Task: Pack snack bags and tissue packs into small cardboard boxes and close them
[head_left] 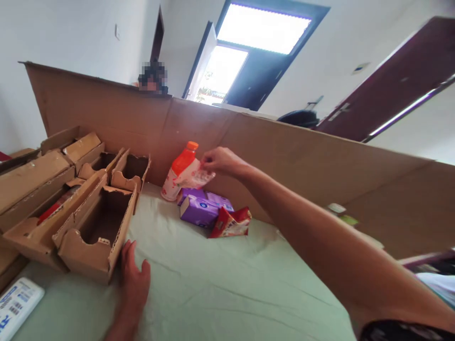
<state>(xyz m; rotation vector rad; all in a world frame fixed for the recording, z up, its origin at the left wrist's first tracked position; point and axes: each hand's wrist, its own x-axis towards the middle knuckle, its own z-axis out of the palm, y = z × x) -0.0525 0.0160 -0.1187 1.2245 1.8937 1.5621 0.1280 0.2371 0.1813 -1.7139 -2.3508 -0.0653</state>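
My right hand reaches far across the green cloth and pinches a small clear packet between thumb and fingers, just in front of an orange-capped bottle leaning against the cardboard wall. My left hand lies flat on the cloth, fingers stretched out, touching the near corner of an empty cardboard box. Below the packet lie a purple tissue pack and a red snack packet.
Several open cardboard boxes crowd the left side. A tall cardboard wall runs across the back. A white labelled pack lies at the near left corner. Another person's head shows behind the wall.
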